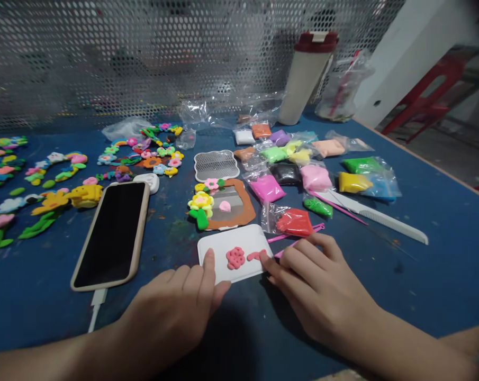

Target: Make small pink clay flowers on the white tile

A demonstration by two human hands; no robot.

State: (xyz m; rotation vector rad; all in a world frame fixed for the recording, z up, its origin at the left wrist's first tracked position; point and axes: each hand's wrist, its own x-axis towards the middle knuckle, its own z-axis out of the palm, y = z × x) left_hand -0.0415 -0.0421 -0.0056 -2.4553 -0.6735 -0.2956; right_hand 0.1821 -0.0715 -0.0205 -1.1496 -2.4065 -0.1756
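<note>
A small white tray lies in front of me on the blue table. My left hand grips its left side, index finger on top and thumb at the front edge, other fingers curled. On the tray sits a coral-pink clay flower made of small loops. To its right is a short strip of coral-pink clay. My right hand has its fingers bent and its index fingertip on the strip's right end. Behind the tray lies a mirror with a brown clay border, clay flowers and a pink blob.
A charging phone lies left, beside several colourful clay decorations. Bags of coloured clay, pink tools and a white comb spread to the right. A tumbler stands at the back by a perforated metal panel.
</note>
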